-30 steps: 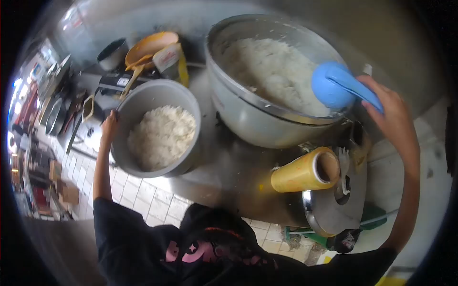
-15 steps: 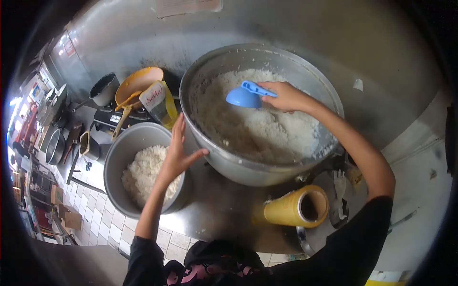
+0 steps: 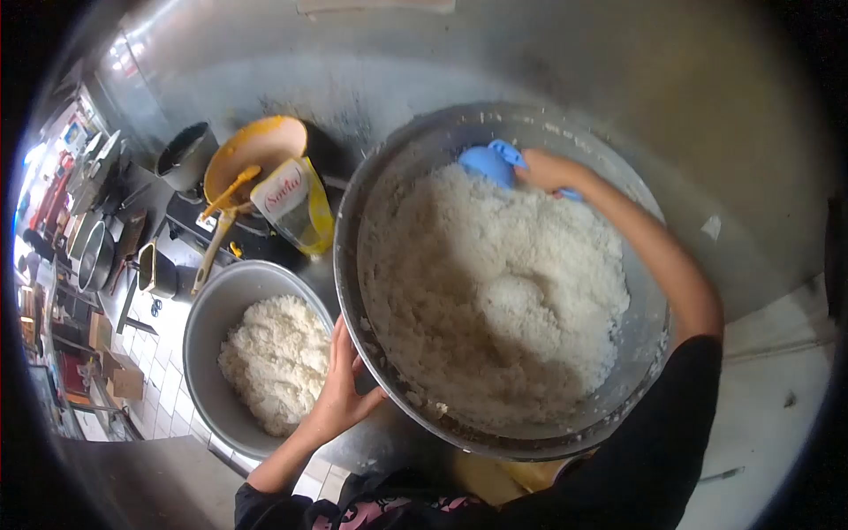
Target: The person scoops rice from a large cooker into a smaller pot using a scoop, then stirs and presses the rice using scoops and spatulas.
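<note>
A big metal pot point(image 3: 352, 291) full of cooked white rice point(image 3: 442, 291) is tipped towards me. My right hand point(image 3: 549, 172) is closed around the handle of a blue scoop point(image 3: 488, 164), whose bowl digs into the rice near the far wall of the pot. A rounded mound of rice point(image 3: 512, 305) sits in the middle. My left hand point(image 3: 343, 393), fingers and thumb spread, rests against the outside of the big pot near its rim. Left of that hand stands a smaller grey pot point(image 3: 205, 353), which also has rice point(image 3: 278, 362) in it.
Behind the smaller pot are an orange-stained pan point(image 3: 252, 146) with an orange spatula point(image 3: 234, 187), a Savia pouch point(image 3: 296, 203) and a dark saucepan point(image 3: 187, 157). A yellow roll point(image 3: 530, 473) shows partly below the big pot. A metal wall point(image 3: 565, 53) rises behind.
The big pot has tipped towards me, covering most of the yellow roll. My right hand has moved the scoop from above the rice to the far side. My left hand is lower.
</note>
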Demonstrator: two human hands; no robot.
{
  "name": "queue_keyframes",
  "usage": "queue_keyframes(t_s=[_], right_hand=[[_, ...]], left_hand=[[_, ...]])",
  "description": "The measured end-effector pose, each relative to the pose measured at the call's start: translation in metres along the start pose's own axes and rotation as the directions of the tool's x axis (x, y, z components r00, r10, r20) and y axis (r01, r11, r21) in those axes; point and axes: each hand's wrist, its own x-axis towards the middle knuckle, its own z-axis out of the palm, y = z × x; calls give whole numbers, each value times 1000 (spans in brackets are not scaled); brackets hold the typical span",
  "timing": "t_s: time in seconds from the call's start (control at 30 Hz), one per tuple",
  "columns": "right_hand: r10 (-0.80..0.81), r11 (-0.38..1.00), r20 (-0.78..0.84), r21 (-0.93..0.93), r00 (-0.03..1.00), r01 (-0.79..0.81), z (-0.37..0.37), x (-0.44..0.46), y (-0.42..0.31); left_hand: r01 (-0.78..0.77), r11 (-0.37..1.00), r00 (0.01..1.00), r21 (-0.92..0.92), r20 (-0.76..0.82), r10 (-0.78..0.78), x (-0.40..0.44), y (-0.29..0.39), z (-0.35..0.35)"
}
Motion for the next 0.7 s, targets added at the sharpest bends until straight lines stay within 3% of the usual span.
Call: queue_keyframes(t_s=[0.03, 0.1, 0.23, 0.37, 0.43, 0.47, 0.5, 0.57, 0.67, 0.7], right_hand=[[27, 990, 157, 134, 987, -49, -7, -10, -5], [46, 985, 206, 153, 978, -79, -3, -14, -8], [72, 948, 241, 285, 968, -142, 2, -38, -24], [19, 987, 355, 145, 935, -75, -2, -63, -60], [-157, 985, 656, 153, 738, 74, 3, -97, -88], [-138, 987, 668, 157, 731, 43, 0, -115, -88], [-75, 996, 589, 76, 804, 38, -9, -132, -85], [17, 994, 397, -105, 917, 27, -29, -160, -77], [92, 913, -7, -399, 996, -87, -24, -198, -36], [95, 907, -3, -411, 996, -88, -21, -204, -32]], left_hand=[[25, 1000, 999, -8, 20, -24, -1, 2, -1], [24, 986, 999, 163, 33, -30, 1, 11, -3], [-4, 990, 1000, 144, 6, 3, 0, 5, -2], [79, 993, 997, 89, 7, -80, -3, 7, -1], [146, 987, 989, 63, -23, -145, -6, 6, -3], [48, 976, 999, 214, -22, -44, -6, 2, -5], [117, 992, 992, 46, -58, -114, -11, -7, -3], [134, 986, 988, 99, -86, -126, -11, -5, -1], [229, 973, 971, -14, -72, -230, -19, -14, 4], [228, 973, 970, -28, -74, -230, -22, -20, 6]])
